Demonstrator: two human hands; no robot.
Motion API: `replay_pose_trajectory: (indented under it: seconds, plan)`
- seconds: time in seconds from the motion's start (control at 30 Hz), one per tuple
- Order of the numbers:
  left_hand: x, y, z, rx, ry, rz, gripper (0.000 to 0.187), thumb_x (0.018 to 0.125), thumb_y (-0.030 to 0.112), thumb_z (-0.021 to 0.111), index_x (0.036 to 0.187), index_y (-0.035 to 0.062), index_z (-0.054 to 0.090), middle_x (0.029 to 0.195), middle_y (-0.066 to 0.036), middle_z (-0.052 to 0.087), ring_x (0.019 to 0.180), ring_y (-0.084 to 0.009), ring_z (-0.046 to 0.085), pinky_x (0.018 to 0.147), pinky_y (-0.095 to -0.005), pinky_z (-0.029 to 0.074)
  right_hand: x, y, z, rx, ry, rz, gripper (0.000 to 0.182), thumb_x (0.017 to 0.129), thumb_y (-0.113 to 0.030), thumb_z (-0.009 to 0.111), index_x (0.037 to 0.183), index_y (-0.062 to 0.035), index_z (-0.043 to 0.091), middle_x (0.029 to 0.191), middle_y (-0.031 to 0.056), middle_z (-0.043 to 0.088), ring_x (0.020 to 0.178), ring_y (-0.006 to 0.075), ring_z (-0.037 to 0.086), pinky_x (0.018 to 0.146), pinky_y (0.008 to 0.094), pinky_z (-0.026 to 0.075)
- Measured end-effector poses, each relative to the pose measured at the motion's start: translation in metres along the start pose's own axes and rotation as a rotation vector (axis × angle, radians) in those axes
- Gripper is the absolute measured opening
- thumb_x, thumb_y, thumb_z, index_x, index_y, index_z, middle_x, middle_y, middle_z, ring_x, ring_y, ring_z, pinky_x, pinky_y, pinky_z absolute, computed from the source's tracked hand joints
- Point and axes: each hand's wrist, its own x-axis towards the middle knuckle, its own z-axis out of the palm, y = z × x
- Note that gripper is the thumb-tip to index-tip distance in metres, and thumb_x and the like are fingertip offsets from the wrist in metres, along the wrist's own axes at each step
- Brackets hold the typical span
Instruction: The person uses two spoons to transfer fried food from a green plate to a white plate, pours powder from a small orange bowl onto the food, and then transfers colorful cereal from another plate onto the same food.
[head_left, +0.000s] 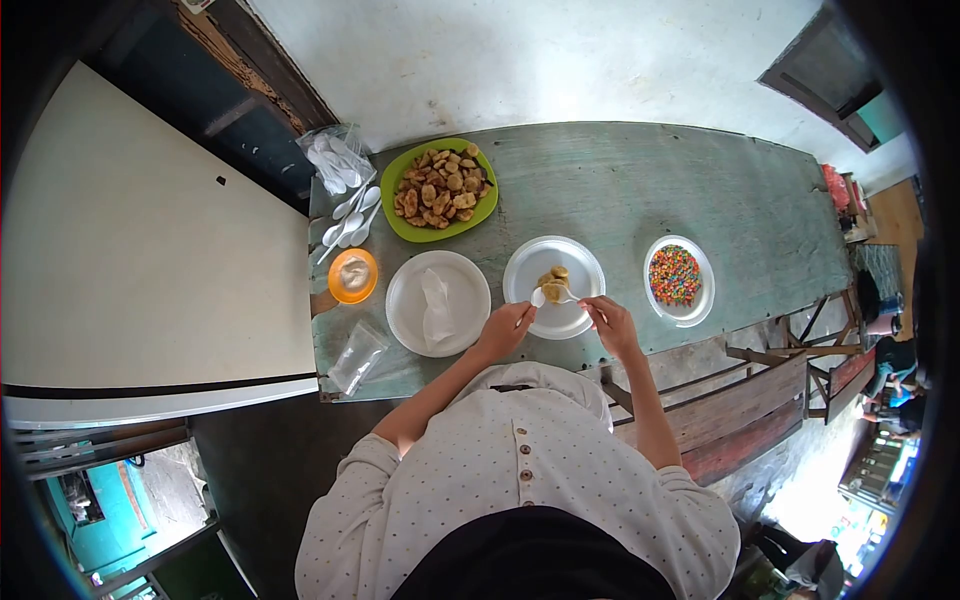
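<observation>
My left hand pinches a white plastic spoon at the near side of a white plate. Opposite it, my right hand grips a second white plastic utensil, its tip by the food; whether it is a spoon or a fork is too small to tell. Between the two utensils lie a few golden-brown food pieces, near the plate's middle. A similar heap of browned pieces fills a green plate farther back.
To the right stands a white bowl of small colourful candies. On the left are a white plate with a clear plastic bag, an orange bowl of whitish stuff, loose white spoons and a clear packet.
</observation>
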Motion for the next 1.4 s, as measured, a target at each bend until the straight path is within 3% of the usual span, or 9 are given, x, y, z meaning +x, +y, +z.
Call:
replay_pose_trajectory:
  seconds: [0.07,0.17,0.5,0.63,0.73,0.8,0.9,1.03,1.4]
  plan:
    - [0.0,0.0,0.0,0.018,-0.013,-0.003,0.029,0.093,0.023,0.044,0.077,0.001,0.053,0.071,-0.019,0.057,0.07,-0.0355,0.055,0.063,-0.0425,0.042,0.001,0.001,-0.001,-0.117,0.016,-0.088,0.018,0.09,-0.019,0.05,0.096,-0.0082,0.064,0.089,0.0076,0.064,0.067,0.0261,0.061,0.061,0.0345,0.047]
    - [-0.001,-0.001,0.001,0.031,-0.027,-0.027,0.029,0.093,0.023,0.043,0.078,0.0008,0.053,0.072,-0.019,0.058,0.071,-0.0351,0.056,0.063,-0.0414,0.042,0.0,-0.003,-0.001,-0.143,0.028,-0.142,0.016,0.089,-0.017,0.051,0.095,-0.0088,0.064,0.09,0.0076,0.064,0.068,0.0301,0.061,0.06,0.037,0.047]
    - [-0.003,-0.007,0.007,-0.026,0.007,-0.038,0.032,0.093,0.025,0.042,0.076,0.0008,0.053,0.068,-0.017,0.056,0.065,-0.0324,0.055,0.061,-0.0397,0.042,-0.001,-0.013,0.0,-0.242,0.023,-0.203,0.015,0.09,-0.013,0.051,0.096,-0.0075,0.064,0.086,0.0092,0.063,0.071,0.0291,0.061,0.063,0.0372,0.046]
    - [-0.003,-0.002,0.004,-0.035,-0.041,-0.097,0.032,0.093,0.025,0.042,0.075,0.0009,0.053,0.066,-0.016,0.056,0.064,-0.0316,0.056,0.06,-0.0392,0.042,-0.003,-0.011,0.0,-0.222,0.076,-0.231,0.012,0.086,-0.013,0.054,0.092,-0.0106,0.064,0.086,0.0068,0.063,0.067,0.0316,0.06,0.057,0.0401,0.046]
    - [-0.006,-0.004,0.004,-0.021,-0.038,-0.109,0.032,0.093,0.027,0.042,0.079,0.0012,0.055,0.071,-0.018,0.059,0.07,-0.0361,0.057,0.062,-0.0441,0.043,-0.006,-0.014,-0.003,-0.224,0.083,-0.233,0.012,0.085,-0.013,0.055,0.092,-0.01,0.064,0.086,0.0072,0.064,0.066,0.0317,0.06,0.056,0.0401,0.046]
    - [-0.007,-0.009,0.007,-0.025,0.013,-0.06,0.033,0.094,0.027,0.042,0.076,0.001,0.053,0.064,-0.015,0.056,0.06,-0.0286,0.055,0.059,-0.0373,0.042,-0.009,-0.015,-0.006,-0.221,0.09,-0.233,0.011,0.085,-0.013,0.055,0.091,-0.0097,0.064,0.085,0.0074,0.064,0.066,0.0317,0.06,0.056,0.0402,0.046]
    - [-0.009,-0.009,0.007,-0.071,-0.022,-0.136,0.034,0.094,0.028,0.042,0.077,0.0009,0.053,0.063,-0.013,0.056,0.06,-0.0253,0.055,0.059,-0.0356,0.042,-0.013,-0.013,-0.007,-0.253,0.072,-0.228,0.011,0.085,-0.013,0.055,0.091,-0.0091,0.064,0.085,0.0078,0.064,0.065,0.0316,0.06,0.056,0.04,0.046]
    - [-0.009,-0.008,0.007,-0.102,-0.049,-0.159,0.032,0.093,0.027,0.041,0.08,0.0012,0.055,0.07,-0.017,0.059,0.067,-0.0347,0.058,0.061,-0.0418,0.043,-0.013,-0.011,-0.001,-0.261,0.044,-0.235,0.011,0.085,-0.011,0.055,0.091,-0.0093,0.064,0.087,0.0064,0.064,0.067,0.0299,0.061,0.058,0.0387,0.047]
    - [-0.008,-0.016,0.011,-0.262,0.028,-0.225,0.037,0.095,0.031,0.041,0.079,0.0016,0.054,0.063,-0.008,0.057,0.058,-0.0172,0.056,0.058,-0.0304,0.043,-0.006,-0.016,0.0,-0.206,0.019,-0.261,0.014,0.082,-0.007,0.056,0.092,-0.0097,0.064,0.087,0.0053,0.064,0.068,0.0276,0.061,0.059,0.0373,0.048]
